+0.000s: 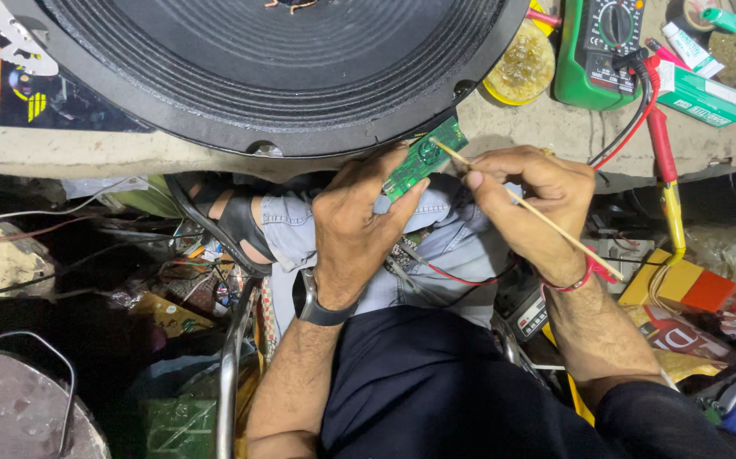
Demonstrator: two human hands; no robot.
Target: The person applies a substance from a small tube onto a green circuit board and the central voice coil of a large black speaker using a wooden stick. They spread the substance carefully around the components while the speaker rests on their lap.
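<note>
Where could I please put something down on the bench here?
A bare strip of bench lies between the big speaker and the green multimeter, above the right hand. Another lies under the speaker's left edge. The top right corner with tubes is crowded; the left hand holds the small green circuit board.

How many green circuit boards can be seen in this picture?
2: a small circuit board held in the left hand, and another board lying low among the clutter. More may be hidden.

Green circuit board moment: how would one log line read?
left hand: holds green circuit board | right hand: holds thin wooden stick, tip on board | behind: large speaker
</note>
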